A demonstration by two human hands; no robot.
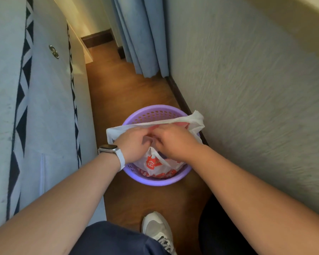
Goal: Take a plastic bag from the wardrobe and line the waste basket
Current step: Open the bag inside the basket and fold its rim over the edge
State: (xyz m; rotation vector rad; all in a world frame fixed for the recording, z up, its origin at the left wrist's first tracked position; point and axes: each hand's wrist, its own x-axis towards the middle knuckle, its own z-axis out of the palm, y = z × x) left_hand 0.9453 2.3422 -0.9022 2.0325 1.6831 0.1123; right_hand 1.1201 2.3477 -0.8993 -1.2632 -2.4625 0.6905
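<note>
A round purple waste basket [156, 182] with a perforated wall stands on the brown floor. A white plastic bag [155, 165] with red print hangs inside it, its mouth stretched across the basket's top. My left hand [132, 144], a watch on its wrist, grips the bag's near edge over the basket's middle. My right hand [173, 142] pinches the same edge right beside it. One bag handle sticks up at the basket's right rim, against the wall.
A bed side [50, 115] with a black and white diamond trim runs along the left. A textured wall [247, 89] stands close on the right. A blue curtain [140, 35] hangs beyond the basket. My shoe [158, 230] is on the floor below it.
</note>
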